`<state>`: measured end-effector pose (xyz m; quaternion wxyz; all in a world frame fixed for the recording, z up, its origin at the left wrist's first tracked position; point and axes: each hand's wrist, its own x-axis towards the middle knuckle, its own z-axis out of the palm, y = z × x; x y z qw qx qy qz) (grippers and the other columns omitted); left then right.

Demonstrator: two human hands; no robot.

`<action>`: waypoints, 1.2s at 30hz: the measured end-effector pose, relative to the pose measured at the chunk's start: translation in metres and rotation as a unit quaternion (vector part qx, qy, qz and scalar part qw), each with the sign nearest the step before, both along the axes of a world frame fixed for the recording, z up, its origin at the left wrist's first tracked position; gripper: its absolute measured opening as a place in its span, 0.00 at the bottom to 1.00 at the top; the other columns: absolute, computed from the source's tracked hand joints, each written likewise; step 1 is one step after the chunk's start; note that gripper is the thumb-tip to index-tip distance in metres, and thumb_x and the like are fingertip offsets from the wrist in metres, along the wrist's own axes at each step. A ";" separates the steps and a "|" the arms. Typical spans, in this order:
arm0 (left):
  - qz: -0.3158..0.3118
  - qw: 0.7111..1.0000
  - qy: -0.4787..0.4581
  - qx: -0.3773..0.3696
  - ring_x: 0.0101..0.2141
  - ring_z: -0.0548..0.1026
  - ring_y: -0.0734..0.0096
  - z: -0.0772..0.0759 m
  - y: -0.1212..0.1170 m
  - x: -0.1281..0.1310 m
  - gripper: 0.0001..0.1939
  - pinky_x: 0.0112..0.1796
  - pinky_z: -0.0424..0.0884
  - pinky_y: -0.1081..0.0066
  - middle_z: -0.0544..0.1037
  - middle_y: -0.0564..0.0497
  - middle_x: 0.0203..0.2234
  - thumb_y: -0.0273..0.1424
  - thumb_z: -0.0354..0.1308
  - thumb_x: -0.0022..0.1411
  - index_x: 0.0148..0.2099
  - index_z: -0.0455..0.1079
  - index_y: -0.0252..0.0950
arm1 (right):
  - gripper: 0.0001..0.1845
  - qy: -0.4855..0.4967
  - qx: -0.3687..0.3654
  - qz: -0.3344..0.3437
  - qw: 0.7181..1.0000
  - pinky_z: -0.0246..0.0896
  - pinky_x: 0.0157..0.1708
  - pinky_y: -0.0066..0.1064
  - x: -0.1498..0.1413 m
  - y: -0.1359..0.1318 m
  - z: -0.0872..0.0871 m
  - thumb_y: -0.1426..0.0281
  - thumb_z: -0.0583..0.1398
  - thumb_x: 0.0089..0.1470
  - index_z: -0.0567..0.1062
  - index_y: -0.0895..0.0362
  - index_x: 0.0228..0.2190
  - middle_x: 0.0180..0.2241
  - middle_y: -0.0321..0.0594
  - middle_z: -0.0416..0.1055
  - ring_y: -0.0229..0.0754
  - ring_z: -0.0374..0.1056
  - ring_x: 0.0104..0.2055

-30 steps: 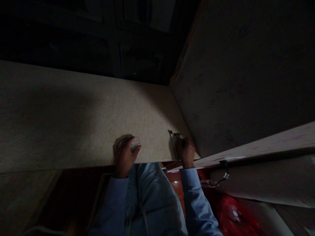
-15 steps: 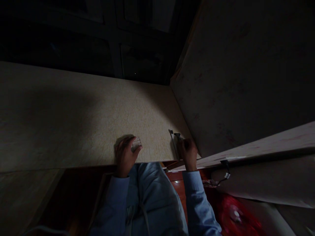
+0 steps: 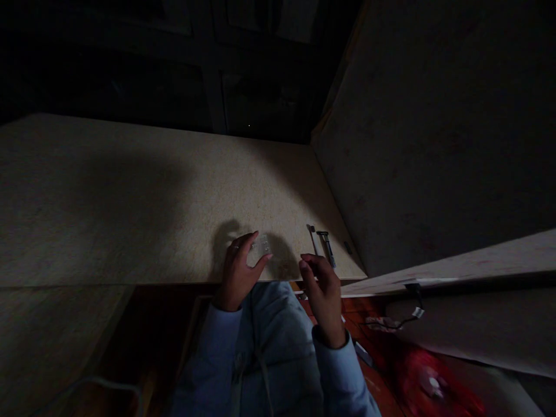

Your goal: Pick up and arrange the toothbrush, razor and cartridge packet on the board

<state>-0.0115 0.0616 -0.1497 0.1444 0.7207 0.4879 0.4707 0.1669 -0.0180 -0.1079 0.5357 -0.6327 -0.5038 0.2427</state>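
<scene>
My left hand (image 3: 241, 269) rests at the front of the table, its thumb and fingers curved around a small clear box (image 3: 263, 244). The box's contents are too dim to make out. My right hand (image 3: 322, 285) hovers at the table's front edge, to the right of the box and apart from it. Its fingers are loosely bent, thumb and forefinger tips close to each other, and I see nothing held there. Just beyond it lie a toothbrush (image 3: 314, 238) and a razor (image 3: 326, 246), side by side. A small dark object (image 3: 348, 248) lies to their right.
The pale table (image 3: 174, 231) meets a wall panel (image 3: 425, 174) on the right. Behind it stands a dark paned window or cabinet (image 3: 217, 87). A red bag (image 3: 428, 376) and a cable (image 3: 406, 319) are at the lower right. The room is dim.
My right hand has let go of the razor and moved left and towards me, uncovering its handle and the small dark object. The view has shifted slightly; my left hand still surrounds the clear box.
</scene>
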 end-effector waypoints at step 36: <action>-0.030 0.998 0.041 -0.047 0.47 0.78 0.55 -0.033 0.014 -0.005 0.14 0.49 0.75 0.56 0.80 0.43 0.44 0.35 0.58 0.65 0.51 0.74 0.39 | 0.18 -0.409 -0.249 -0.105 0.872 0.58 0.29 0.31 0.139 0.069 -0.008 0.61 0.57 0.63 0.80 0.62 0.37 0.33 0.56 0.80 0.50 0.78 0.34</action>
